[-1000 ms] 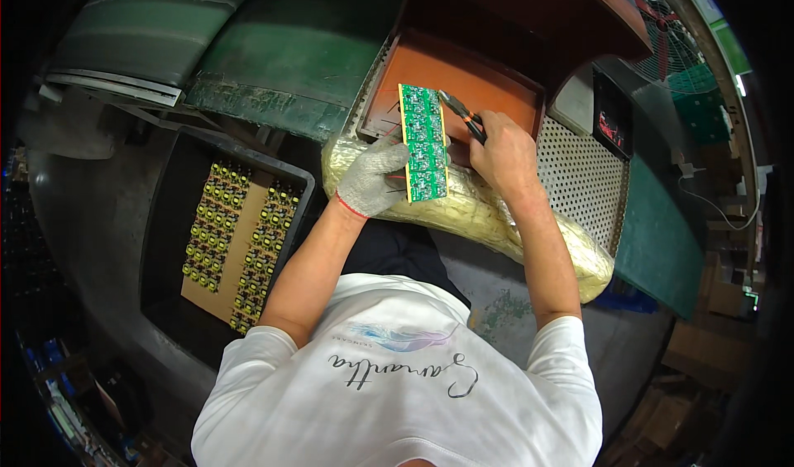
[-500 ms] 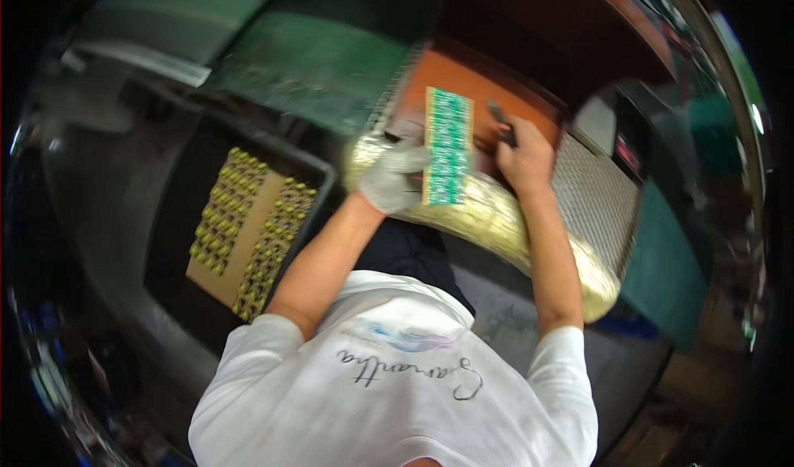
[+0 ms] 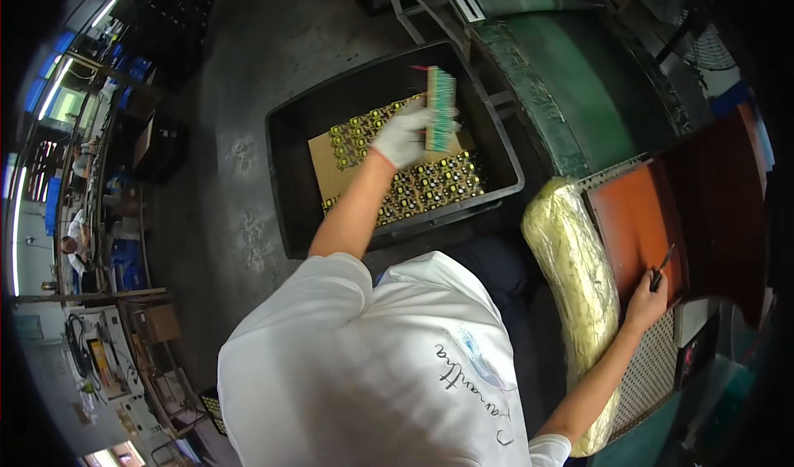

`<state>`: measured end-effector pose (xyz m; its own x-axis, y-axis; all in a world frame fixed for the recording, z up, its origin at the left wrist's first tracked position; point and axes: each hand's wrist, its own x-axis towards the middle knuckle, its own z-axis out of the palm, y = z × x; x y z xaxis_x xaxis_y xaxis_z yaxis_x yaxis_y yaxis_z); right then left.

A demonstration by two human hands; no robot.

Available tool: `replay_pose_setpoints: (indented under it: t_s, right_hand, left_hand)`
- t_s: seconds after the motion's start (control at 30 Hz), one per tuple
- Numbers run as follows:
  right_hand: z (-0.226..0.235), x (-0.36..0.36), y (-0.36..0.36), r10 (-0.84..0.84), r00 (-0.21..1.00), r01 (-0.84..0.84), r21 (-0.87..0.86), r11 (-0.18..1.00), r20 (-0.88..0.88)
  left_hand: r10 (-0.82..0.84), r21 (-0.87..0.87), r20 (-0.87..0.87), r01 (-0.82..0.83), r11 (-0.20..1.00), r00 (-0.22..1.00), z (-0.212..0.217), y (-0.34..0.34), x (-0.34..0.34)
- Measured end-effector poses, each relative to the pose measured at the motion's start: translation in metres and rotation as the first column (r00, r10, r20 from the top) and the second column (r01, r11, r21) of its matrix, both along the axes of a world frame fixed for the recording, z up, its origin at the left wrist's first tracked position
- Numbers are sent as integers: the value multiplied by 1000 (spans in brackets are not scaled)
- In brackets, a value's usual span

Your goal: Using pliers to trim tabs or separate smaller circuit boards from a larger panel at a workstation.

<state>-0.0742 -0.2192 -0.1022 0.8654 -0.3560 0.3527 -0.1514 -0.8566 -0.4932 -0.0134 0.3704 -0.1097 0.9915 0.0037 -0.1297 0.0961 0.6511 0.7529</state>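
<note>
My left hand, in a pale glove, grips a green circuit board panel by its edge and holds it tilted up over a black bin. Inside the bin, boards with yellow and dark components lie in rows with brown cardboard showing between them. Over at the right, my bare right hand is closed round a small black-handled tool with a thin tip; its exact kind is unclear. That hand is beside the orange work surface.
A yellow roll wrapped in clear film runs along the work surface's near edge. Beyond the bin stands a green bench. A perforated metal plate sits near my right forearm. Shelving and a person are far left.
My view has turned left toward the bin. The left hand has carried the circuit board panel from the orange surface to above the bin. The right hand still holds the tool by that surface.
</note>
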Motion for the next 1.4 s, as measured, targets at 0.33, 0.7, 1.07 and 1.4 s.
replay_pose_setpoints:
  t_s: [0.33, 0.7, 1.07, 1.4]
  right_hand:
    - [-6, 10, -2, -10, 999, 9, -57, 998, -31]
    - [1, 11, 13, -37, 994, 19, -170, 985, -99]
    - [-2, -4, 11, -12, 995, -6, -185, 983, -96]
    - [9, 10, -33, 6, 984, -13, 37, 999, 177]
  left_hand:
    - [742, 966, -256, 199, 167, 620, -130, 244, -81]
    - [838, 850, -250, 524, -50, 485, -153, 244, -54]
    - [843, 820, -137, 537, -199, 521, -171, 231, -86]
    - [656, 813, -290, 541, -215, 697, -231, 239, -47]
